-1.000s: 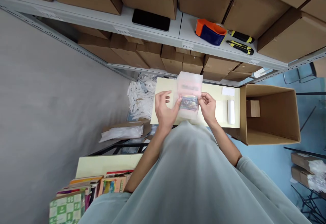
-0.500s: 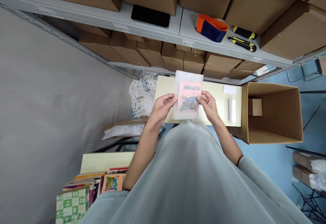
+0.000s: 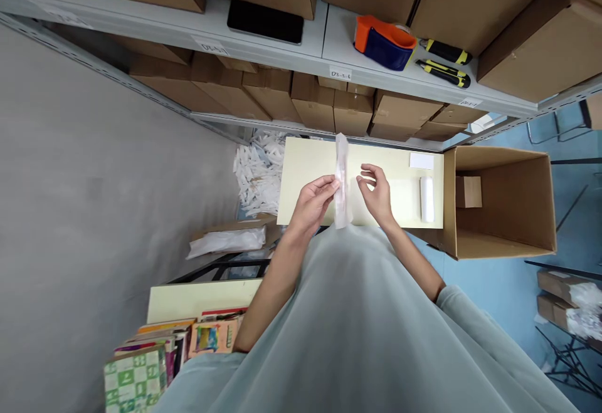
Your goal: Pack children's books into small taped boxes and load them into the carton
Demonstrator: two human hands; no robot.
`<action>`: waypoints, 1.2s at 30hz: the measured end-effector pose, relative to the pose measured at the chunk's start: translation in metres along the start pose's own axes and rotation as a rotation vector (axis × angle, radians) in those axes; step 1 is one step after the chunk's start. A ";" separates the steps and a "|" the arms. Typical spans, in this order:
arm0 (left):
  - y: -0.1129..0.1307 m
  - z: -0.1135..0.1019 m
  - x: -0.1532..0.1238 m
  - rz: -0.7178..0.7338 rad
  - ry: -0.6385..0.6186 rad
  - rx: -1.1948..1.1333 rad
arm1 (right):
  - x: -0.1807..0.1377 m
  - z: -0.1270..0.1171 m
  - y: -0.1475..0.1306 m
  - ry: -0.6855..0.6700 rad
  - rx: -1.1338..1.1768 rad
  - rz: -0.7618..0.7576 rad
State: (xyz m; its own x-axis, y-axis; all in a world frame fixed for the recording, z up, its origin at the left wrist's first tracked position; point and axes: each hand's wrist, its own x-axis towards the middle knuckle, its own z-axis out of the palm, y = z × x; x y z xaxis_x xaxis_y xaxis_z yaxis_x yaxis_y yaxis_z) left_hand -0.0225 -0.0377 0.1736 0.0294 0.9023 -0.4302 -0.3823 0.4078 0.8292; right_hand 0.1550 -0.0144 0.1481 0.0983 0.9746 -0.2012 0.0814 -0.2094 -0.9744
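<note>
My left hand (image 3: 316,198) pinches a white translucent sleeve (image 3: 342,181) with a pink booklet inside. It is turned edge-on, so only a narrow strip shows and the booklet's cover is hidden. To its right, my right hand (image 3: 376,195) is empty, with curled fingers and the thumb apart, a little away from the sleeve. Both hands are over a pale yellow table (image 3: 305,156). On the table's right part lie a white label stack (image 3: 422,161) and a white roll (image 3: 427,200).
An open cardboard box (image 3: 508,203) adjoins the table's right end. Above, a grey shelf (image 3: 277,49) bears cartons, a black phone (image 3: 266,21), an orange-blue tape dispenser (image 3: 385,43) and box cutters (image 3: 443,73). Paper strips (image 3: 258,175) fill the left; books (image 3: 155,356) stand lower left.
The sleeve with the booklet has turned from facing me to edge-on. My right hand has let go of it, while my left hand keeps hold and has shifted right.
</note>
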 end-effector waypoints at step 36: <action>0.003 -0.035 0.013 0.103 0.059 0.296 | -0.001 -0.014 -0.008 -0.178 0.050 0.017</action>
State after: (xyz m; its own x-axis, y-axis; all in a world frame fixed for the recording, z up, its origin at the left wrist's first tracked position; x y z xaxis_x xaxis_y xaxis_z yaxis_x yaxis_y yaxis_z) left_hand -0.0560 -0.0300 0.1579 -0.0523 0.9349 -0.3509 -0.0947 0.3452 0.9337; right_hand 0.1682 -0.0153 0.1576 -0.0783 0.9706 -0.2277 0.0310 -0.2259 -0.9737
